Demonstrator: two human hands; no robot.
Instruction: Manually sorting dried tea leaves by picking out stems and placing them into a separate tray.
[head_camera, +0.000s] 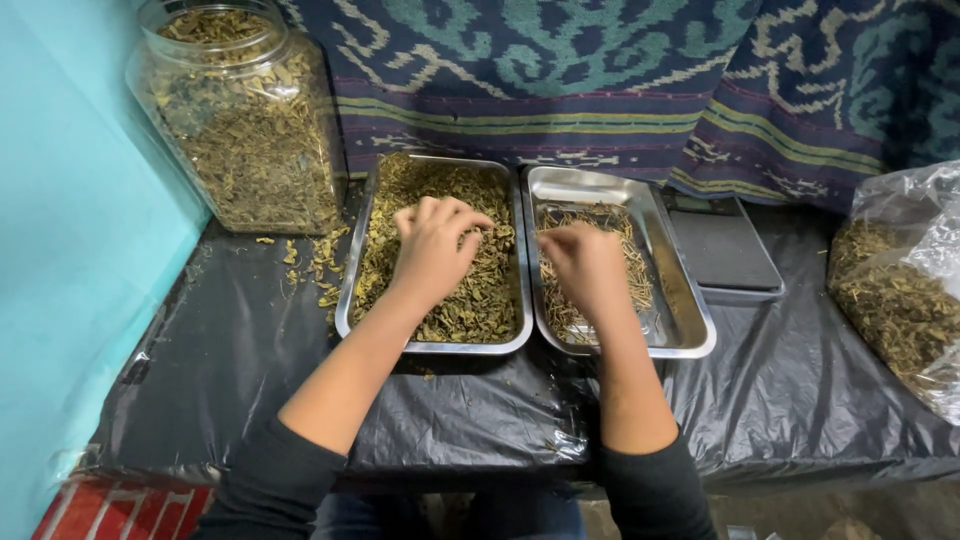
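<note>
The left hand rests, fingers curled, in dried leaves filling the left steel tray. At its three o'clock the right hand – fingers bent down, grip hidden, cannot tell – touches thin stems in the right steel tray.

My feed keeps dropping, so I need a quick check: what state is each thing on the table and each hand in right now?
Left hand: fingers curled, in the leaves of the left tray.
Right hand: over the stems in the right tray.
Left tray: nearly full of dried leaves.
Right tray: thin layer of stems, metal showing.
Jar: upright, lid off, nearly full.
Bag: open, holds dried herb.
Scale: bare.
</note>
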